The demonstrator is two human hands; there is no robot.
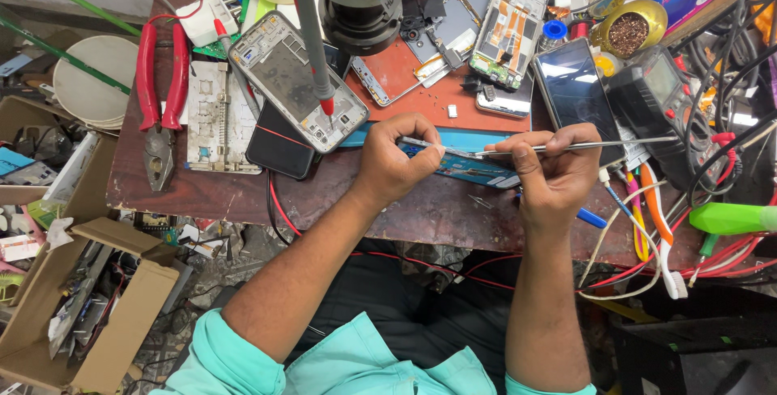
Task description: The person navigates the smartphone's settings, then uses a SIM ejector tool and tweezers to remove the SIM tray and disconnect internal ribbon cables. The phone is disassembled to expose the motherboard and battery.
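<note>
Under both hands (394,160) (555,175), blue phone part (469,170) half hidden, tweezers (583,146) gripped

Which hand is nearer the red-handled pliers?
Left. The left hand is at the desk's middle, right of the red-handled pliers at the left edge. The right hand is farther right still.
</note>
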